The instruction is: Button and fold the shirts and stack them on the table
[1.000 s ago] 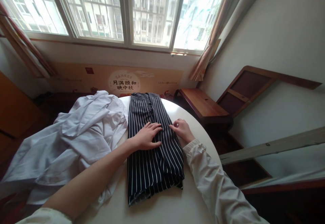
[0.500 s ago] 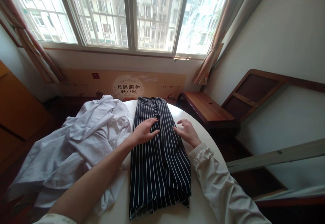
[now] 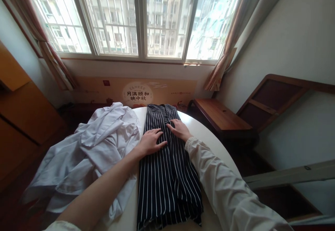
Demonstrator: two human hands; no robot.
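A black garment with white stripes (image 3: 167,185) lies folded lengthwise in a long strip on the white round table (image 3: 222,150). Over its left half, my left hand (image 3: 151,142) rests with fingers stretched out and thumb apart. My right hand (image 3: 179,129) is on the upper right half, fingers spread and pointing left toward the middle fold. Neither hand grips the cloth. To the left, a crumpled white cloth (image 3: 104,143) is heaped on the table and hangs over its edge; my left forearm passes in front of part of it.
A low wooden bench (image 3: 222,114) stands beyond the table on the right, near a wooden chair back (image 3: 272,98). An orange-brown cabinet (image 3: 23,112) is at the left. Behind the table, a printed banner (image 3: 167,88) runs below the barred window (image 3: 167,25).
My right hand has moved left and slightly away from me, from the garment's right edge onto its stripes. My left hand stays over the left half. The camera view has shifted slightly.
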